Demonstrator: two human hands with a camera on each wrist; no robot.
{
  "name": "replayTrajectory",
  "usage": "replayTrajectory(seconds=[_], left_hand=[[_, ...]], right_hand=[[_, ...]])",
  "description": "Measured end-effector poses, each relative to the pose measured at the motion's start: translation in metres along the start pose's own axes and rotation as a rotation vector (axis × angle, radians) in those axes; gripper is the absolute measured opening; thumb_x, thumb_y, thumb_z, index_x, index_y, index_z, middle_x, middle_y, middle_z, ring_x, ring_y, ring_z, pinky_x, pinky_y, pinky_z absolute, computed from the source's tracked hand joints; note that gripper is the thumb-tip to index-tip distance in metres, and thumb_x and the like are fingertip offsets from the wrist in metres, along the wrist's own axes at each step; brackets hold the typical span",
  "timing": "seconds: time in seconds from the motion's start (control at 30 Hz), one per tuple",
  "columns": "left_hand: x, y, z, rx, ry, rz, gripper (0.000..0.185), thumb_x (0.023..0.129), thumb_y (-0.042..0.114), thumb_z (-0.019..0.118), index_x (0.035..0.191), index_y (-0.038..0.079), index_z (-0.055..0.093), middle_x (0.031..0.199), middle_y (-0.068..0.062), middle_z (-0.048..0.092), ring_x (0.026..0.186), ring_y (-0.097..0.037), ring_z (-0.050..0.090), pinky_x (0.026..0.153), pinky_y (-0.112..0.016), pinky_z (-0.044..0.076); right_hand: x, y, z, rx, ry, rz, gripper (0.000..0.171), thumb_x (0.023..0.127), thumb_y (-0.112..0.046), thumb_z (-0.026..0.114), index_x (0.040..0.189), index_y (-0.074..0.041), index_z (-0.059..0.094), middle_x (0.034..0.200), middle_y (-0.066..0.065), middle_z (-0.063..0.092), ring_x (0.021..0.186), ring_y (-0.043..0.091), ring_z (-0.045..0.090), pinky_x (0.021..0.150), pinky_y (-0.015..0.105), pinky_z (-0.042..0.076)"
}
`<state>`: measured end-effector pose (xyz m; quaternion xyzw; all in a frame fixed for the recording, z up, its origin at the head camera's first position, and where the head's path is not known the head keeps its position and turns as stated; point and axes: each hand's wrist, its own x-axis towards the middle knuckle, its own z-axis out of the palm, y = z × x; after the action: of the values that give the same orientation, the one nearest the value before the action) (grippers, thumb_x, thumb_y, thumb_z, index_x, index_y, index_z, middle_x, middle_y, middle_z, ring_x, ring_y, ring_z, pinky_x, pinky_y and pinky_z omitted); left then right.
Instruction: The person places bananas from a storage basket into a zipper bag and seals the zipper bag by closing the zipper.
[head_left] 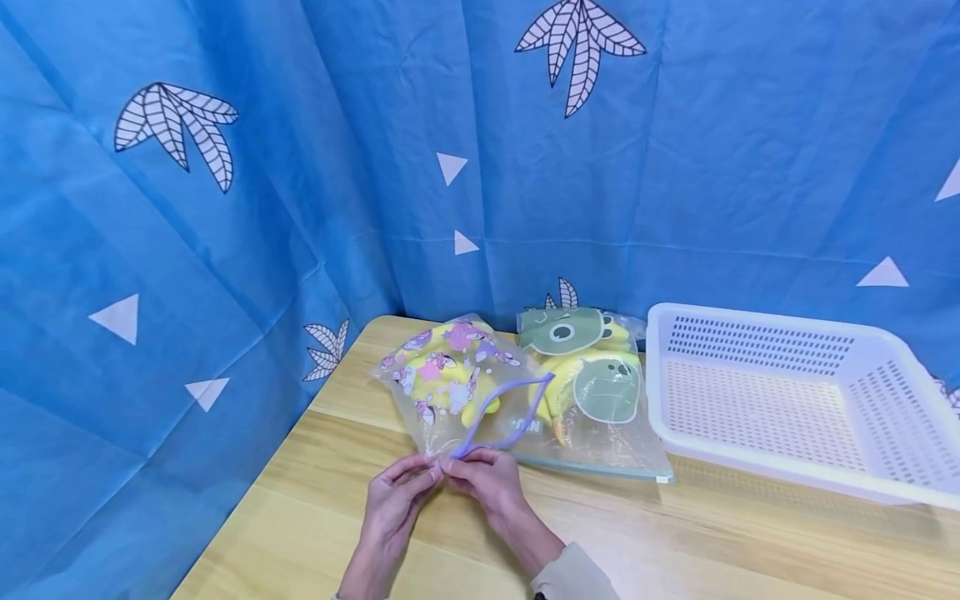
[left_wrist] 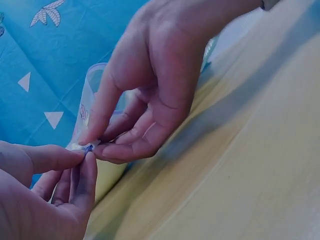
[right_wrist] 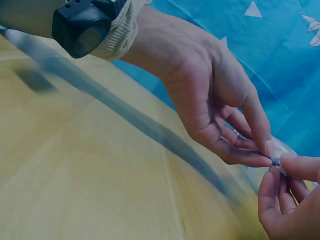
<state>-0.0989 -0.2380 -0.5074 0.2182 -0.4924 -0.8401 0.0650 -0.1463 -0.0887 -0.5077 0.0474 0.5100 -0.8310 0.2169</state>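
Note:
A clear zip bag (head_left: 442, 392) printed with pink and purple cartoon figures lies on the table with something yellow inside. Its purple zip edge (head_left: 536, 396) bows apart into a loop, so the mouth gapes. At the near corner of that edge, my left hand (head_left: 397, 500) pinches the bag between thumb and forefinger. Right beside it, my right hand (head_left: 491, 487) pinches the same corner, the fingertips of both hands nearly meeting. In the left wrist view a bit of purple zip (left_wrist: 89, 148) shows between the fingertips.
Just right of it lies a second clear bag (head_left: 592, 450) with green animal prints, yellow contents and a green zip edge. A white perforated basket (head_left: 750, 462) stands on the wooden table (head_left: 300, 517) at the right. Blue patterned cloth (head_left: 555, 183) hangs behind and along the left.

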Motion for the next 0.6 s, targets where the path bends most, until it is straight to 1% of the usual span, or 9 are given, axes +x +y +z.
replayTrajectory(seconds=[0.13, 0.2, 0.3, 0.43, 0.5, 0.6], left_hand=[[0.000, 0.002, -0.001, -0.052, -0.039, -0.050, 0.028, 0.085, -0.021, 0.065, 0.094, 0.003, 0.077, 0.095, -0.013, 0.071, 0.087, -0.022, 0.073, 0.088, -0.032, 0.059], [-0.001, 0.004, -0.002, -0.067, -0.049, -0.062, 0.027, 0.086, -0.020, 0.065, 0.094, 0.003, 0.078, 0.098, -0.013, 0.070, 0.087, -0.021, 0.073, 0.088, -0.032, 0.059], [-0.003, 0.007, -0.005, -0.071, -0.051, -0.068, 0.029, 0.087, -0.019, 0.064, 0.094, 0.005, 0.079, 0.101, -0.014, 0.070, 0.087, -0.020, 0.073, 0.087, -0.032, 0.059], [-0.004, 0.011, -0.008, -0.057, -0.042, -0.072, 0.031, 0.086, -0.021, 0.063, 0.093, 0.005, 0.079, 0.098, -0.013, 0.072, 0.086, -0.021, 0.073, 0.085, -0.033, 0.060], [-0.004, 0.013, -0.010, -0.057, -0.045, -0.072, 0.030, 0.086, -0.021, 0.062, 0.093, 0.003, 0.078, 0.097, -0.012, 0.071, 0.086, -0.020, 0.072, 0.085, -0.032, 0.060], [-0.005, 0.014, -0.009, -0.067, -0.074, -0.072, 0.029, 0.087, -0.022, 0.060, 0.097, 0.001, 0.075, 0.098, -0.012, 0.070, 0.088, -0.019, 0.071, 0.087, -0.032, 0.059]], right_hand=[[0.000, -0.003, -0.001, 0.023, 0.000, 0.007, 0.018, 0.082, 0.010, 0.077, 0.096, 0.017, 0.067, 0.081, 0.009, 0.070, 0.068, 0.015, 0.069, 0.071, 0.028, 0.061], [0.000, -0.005, -0.001, 0.038, 0.004, 0.008, 0.018, 0.082, 0.011, 0.076, 0.096, 0.017, 0.067, 0.081, 0.009, 0.069, 0.067, 0.015, 0.069, 0.071, 0.028, 0.061], [-0.001, -0.006, -0.001, 0.051, 0.016, 0.012, 0.018, 0.082, 0.011, 0.076, 0.096, 0.017, 0.067, 0.081, 0.009, 0.070, 0.067, 0.015, 0.070, 0.071, 0.028, 0.061], [-0.002, -0.006, -0.001, 0.068, 0.032, 0.024, 0.017, 0.082, 0.010, 0.077, 0.095, 0.015, 0.068, 0.079, 0.012, 0.072, 0.067, 0.016, 0.071, 0.071, 0.028, 0.061], [-0.002, -0.007, -0.001, 0.077, 0.016, 0.031, 0.016, 0.083, 0.009, 0.077, 0.095, 0.014, 0.068, 0.080, 0.012, 0.072, 0.068, 0.016, 0.072, 0.072, 0.029, 0.061], [-0.002, -0.008, -0.003, 0.071, -0.023, 0.031, 0.015, 0.085, 0.008, 0.076, 0.096, 0.013, 0.068, 0.081, 0.012, 0.072, 0.070, 0.016, 0.072, 0.074, 0.029, 0.061]])
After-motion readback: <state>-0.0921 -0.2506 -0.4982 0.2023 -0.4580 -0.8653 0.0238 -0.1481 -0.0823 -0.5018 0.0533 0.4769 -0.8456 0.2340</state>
